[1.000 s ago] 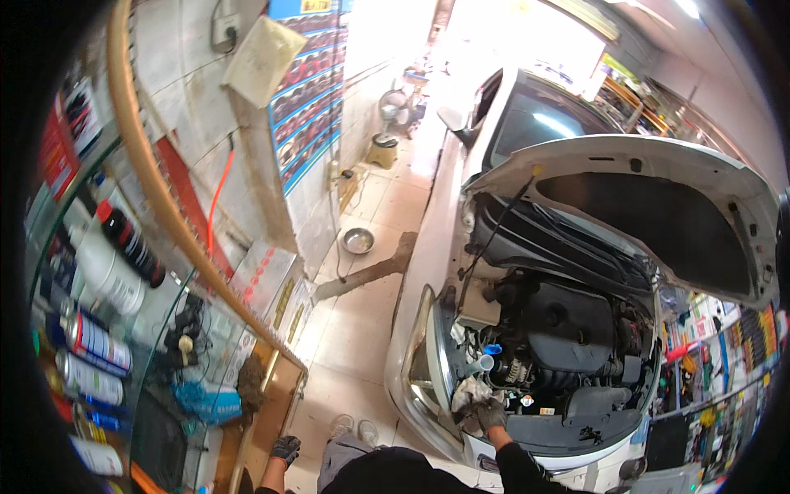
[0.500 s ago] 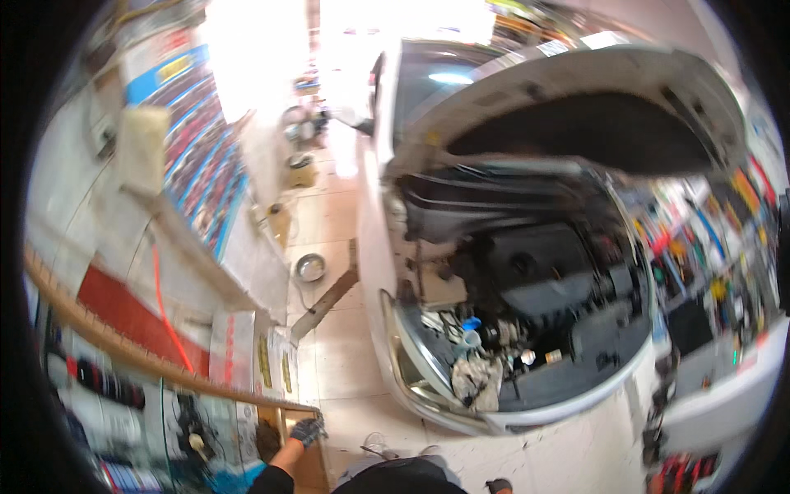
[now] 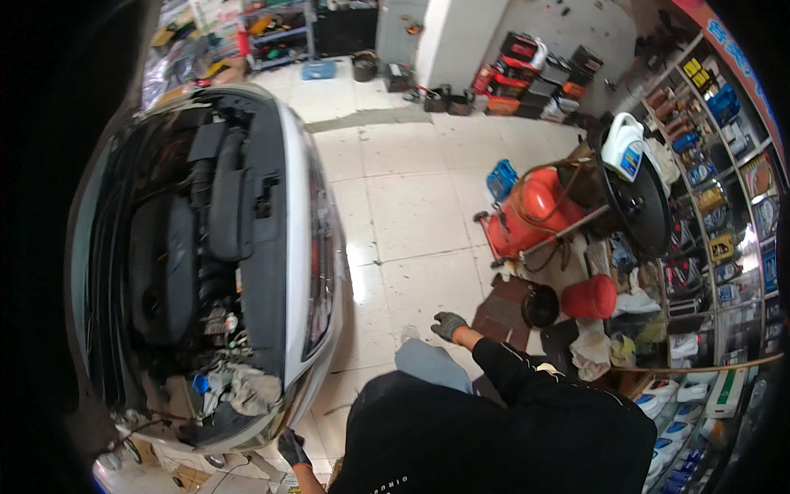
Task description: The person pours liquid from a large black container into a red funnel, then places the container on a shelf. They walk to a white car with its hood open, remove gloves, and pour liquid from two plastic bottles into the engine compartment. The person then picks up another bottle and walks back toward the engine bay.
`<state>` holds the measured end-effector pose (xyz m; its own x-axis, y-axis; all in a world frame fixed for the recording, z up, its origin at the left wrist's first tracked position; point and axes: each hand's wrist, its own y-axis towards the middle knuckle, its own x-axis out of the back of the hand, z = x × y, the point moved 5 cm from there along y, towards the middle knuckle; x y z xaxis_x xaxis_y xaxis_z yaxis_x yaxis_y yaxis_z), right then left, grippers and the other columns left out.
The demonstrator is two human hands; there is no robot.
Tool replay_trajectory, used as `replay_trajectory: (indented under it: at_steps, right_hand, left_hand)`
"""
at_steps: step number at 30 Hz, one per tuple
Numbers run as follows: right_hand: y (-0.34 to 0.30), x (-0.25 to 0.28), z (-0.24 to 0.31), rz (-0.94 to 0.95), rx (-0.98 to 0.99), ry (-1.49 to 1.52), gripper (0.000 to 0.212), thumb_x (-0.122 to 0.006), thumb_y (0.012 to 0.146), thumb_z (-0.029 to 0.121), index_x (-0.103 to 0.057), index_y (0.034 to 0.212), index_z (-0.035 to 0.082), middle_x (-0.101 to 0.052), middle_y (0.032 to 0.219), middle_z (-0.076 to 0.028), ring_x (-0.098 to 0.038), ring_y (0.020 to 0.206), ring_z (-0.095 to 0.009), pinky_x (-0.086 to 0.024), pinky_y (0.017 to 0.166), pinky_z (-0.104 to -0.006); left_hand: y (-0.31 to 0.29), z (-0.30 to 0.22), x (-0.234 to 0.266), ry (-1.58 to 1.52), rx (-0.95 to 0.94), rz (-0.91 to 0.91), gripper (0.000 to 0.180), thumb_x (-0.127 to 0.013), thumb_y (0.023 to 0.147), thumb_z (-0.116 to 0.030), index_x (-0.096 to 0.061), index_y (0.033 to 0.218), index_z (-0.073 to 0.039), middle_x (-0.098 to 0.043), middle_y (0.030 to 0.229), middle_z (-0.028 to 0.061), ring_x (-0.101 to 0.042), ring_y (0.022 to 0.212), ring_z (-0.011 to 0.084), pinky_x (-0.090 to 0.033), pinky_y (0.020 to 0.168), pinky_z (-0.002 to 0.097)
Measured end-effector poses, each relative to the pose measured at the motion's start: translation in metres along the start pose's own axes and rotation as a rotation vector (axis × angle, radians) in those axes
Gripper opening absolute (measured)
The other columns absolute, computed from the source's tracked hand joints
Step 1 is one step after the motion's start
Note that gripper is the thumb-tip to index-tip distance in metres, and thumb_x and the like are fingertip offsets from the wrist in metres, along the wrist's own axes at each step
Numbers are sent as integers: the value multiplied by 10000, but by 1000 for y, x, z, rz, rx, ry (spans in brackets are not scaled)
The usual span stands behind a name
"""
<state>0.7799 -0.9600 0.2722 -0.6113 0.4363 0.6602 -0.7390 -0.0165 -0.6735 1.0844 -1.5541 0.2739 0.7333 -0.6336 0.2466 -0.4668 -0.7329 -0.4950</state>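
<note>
Both my hands wear dark grey gloves. My left hand (image 3: 292, 447) hangs by the front corner of the white car (image 3: 298, 235), its fingers loosely extended and nothing seen in them; whether it touches the bumper I cannot tell. Out over the tiled floor in front of me, my right hand (image 3: 448, 326) is empty, with fingers loosely apart. The car's engine bay is uncovered and shows a black engine cover (image 3: 164, 267). A crumpled, dirty rag (image 3: 255, 390) lies at the bay's near corner, beside a small blue cap (image 3: 200, 384).
Right of me stands a red wheeled tank (image 3: 539, 202) with a hose and a black round pan (image 3: 638, 206) holding a white jug (image 3: 623, 148). Nearby are a red bucket (image 3: 588, 296) and a brown metal plate (image 3: 500, 311). Shelves of bottles (image 3: 712, 198) line the right; boxed batteries (image 3: 518, 70) stand behind.
My view has swung right, so the car now lies to my left. My left hand has left the wooden cabinet edge. My right arm now reaches forward into fuller view.
</note>
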Motion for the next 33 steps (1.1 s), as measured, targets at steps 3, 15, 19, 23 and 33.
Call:
replay_trajectory:
  at_steps: [3,15,19,23,33]
  right_hand:
    - [30,64,-72,38,-187,59,624,-602,861,478,-617,1315,51,-554,1413,-186,-509,1312,-361,-412,1095,-434]
    - [213,236,-110,-114,-192,448,520,-588,861,441,-685,1175,39,-669,1215,-193,-596,1183,-365,-469,1003,-443]
    - [261,288,-134,-12,18,-199,338,-610,851,326,-711,996,38,-707,1043,-191,-665,992,-384,-524,864,-481]
    - [281,351,-187,70,-128,-412,379,-832,637,257,-730,934,44,-715,979,-200,-698,926,-380,-570,806,-468]
    - [389,471,-242,248,-341,-216,377,-837,714,352,-758,962,80,-736,945,-167,-711,918,-342,-557,769,-538]
  left_hand:
    - [1,-85,-120,272,-266,44,396,-577,1009,-367,-561,763,-58,-497,584,22,-464,506,151,-411,460,331]
    - [70,-238,-524,779,-504,433,365,-605,988,-303,-688,881,36,-665,726,187,-597,657,280,-462,657,429]
    - [136,-276,-668,891,-501,706,293,-540,1002,-236,-663,1151,-16,-669,1153,231,-624,1117,319,-443,990,412]
    - [192,-353,-830,1131,-782,820,341,-574,987,-304,-732,1015,-3,-715,939,224,-681,868,350,-511,802,426]
    - [211,-493,-1161,1060,-1137,980,290,-532,1009,-264,-686,1052,-23,-656,887,178,-625,732,295,-523,721,438]
